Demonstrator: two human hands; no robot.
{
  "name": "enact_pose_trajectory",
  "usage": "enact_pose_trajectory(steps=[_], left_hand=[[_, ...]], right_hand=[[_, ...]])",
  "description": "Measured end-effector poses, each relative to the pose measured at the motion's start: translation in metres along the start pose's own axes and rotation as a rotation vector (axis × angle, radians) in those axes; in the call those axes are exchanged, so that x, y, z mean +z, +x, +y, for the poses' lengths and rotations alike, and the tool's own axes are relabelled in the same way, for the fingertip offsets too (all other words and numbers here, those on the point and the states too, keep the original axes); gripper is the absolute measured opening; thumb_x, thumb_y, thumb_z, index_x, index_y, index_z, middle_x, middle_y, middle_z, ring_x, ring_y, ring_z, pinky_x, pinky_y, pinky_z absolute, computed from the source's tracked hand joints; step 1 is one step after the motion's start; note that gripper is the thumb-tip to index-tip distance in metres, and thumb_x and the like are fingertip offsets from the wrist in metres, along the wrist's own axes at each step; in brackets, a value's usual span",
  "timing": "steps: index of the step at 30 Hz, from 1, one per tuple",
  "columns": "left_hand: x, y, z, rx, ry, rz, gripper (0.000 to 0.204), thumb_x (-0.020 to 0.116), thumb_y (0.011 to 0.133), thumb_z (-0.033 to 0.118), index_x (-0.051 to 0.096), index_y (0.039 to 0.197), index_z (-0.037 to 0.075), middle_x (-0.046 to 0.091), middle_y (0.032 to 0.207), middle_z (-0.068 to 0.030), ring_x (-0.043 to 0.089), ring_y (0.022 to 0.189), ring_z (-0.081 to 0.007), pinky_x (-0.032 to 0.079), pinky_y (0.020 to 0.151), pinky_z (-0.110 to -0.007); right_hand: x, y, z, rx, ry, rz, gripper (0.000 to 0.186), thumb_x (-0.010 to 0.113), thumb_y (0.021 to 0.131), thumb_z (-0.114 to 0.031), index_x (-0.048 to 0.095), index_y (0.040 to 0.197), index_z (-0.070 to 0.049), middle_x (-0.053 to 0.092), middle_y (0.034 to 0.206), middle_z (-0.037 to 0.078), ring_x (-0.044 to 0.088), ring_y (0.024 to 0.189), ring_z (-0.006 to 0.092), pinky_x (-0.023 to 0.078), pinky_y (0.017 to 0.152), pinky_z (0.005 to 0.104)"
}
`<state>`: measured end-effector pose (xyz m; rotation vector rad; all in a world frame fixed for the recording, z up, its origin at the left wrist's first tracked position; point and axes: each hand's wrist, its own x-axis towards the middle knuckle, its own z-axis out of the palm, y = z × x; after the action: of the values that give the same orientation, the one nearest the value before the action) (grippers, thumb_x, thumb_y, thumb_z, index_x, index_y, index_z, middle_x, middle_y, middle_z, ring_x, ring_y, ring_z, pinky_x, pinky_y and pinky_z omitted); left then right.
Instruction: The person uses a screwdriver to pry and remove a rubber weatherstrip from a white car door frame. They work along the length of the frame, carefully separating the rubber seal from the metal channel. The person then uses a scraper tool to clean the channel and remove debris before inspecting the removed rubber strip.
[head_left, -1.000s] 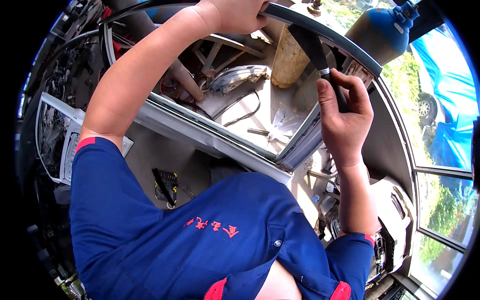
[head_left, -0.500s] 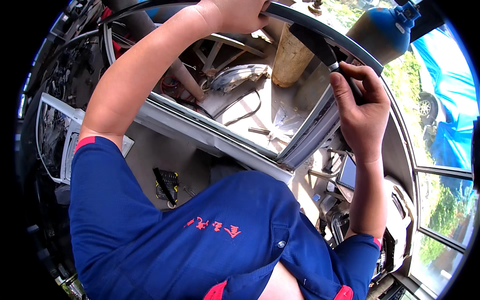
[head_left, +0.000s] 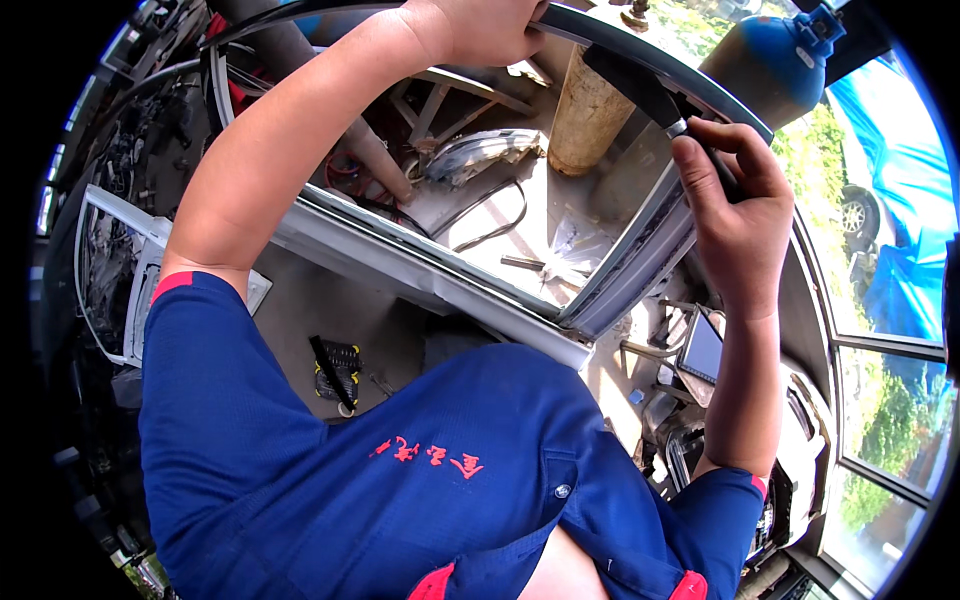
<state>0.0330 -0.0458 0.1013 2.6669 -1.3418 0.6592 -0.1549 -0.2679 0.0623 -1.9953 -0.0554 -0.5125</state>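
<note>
1. Overhead, a worker in a blue short-sleeved shirt [head_left: 400, 470] braces a detached car door frame [head_left: 440, 280], the left hand [head_left: 480, 30] wrapped shut over its curved top rail while the right hand [head_left: 735, 215] stays clamped around the dark handle of a flat-bladed scraper [head_left: 640, 90].

2. Just above the right knuckles, the blade lies against the frame's upper corner, where a black rubber seal [head_left: 660, 215] runs down the pillar toward that wrist.

3. By the look of it, the step in hand is working the blade along the seal channel; it should go best with the blade kept flat and shallow to the metal, short strokes, and the left grip holding the frame steady so the tool cannot skid toward the fingers.

4. Painted metal, pale grey and smooth, forms the lower sill [head_left: 430, 290]; the seal looks ribbed and pliable, the blade thin and dull.

5. Beyond the right hand stands a blue gas cylinder [head_left: 770, 60], rounded and glossy; between the two hands, farther off, a tan cylinder [head_left: 590, 110] looks rusty and rough.

6. Below the left forearm, through the opening, a headlamp unit [head_left: 480, 155] and loose cables lie on dusty concrete [head_left: 540, 215].
</note>
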Motion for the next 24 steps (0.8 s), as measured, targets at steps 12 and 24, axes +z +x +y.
enact_pose_trajectory(steps=[12, 24], left_hand=[[-0.006, 0.000, -0.002, -0.005, 0.000, -0.008, 0.012, 0.069, 0.072, 0.024, 0.065, 0.072, 0.013, 0.068, 0.069, -0.0135, 0.070, 0.072, -0.0361, 0.056, 0.067, -0.048], [-0.003, 0.002, -0.001, -0.019, -0.032, -0.004, 0.013, 0.069, 0.071, 0.023, 0.064, 0.071, 0.011, 0.068, 0.070, -0.0136, 0.070, 0.072, -0.0358, 0.055, 0.067, -0.048]], right_hand=[[0.003, 0.009, -0.009, 0.066, 0.056, -0.034, 0.022, 0.076, 0.092, -0.011, 0.067, 0.109, 0.001, 0.073, 0.101, 0.007, 0.067, 0.094, 0.0100, 0.052, 0.082, 0.0234], [0.026, -0.005, 0.009, -0.007, 0.095, 0.070, 0.021, 0.076, 0.093, -0.012, 0.068, 0.107, 0.001, 0.071, 0.097, 0.004, 0.066, 0.089, 0.0095, 0.051, 0.080, 0.0222]])
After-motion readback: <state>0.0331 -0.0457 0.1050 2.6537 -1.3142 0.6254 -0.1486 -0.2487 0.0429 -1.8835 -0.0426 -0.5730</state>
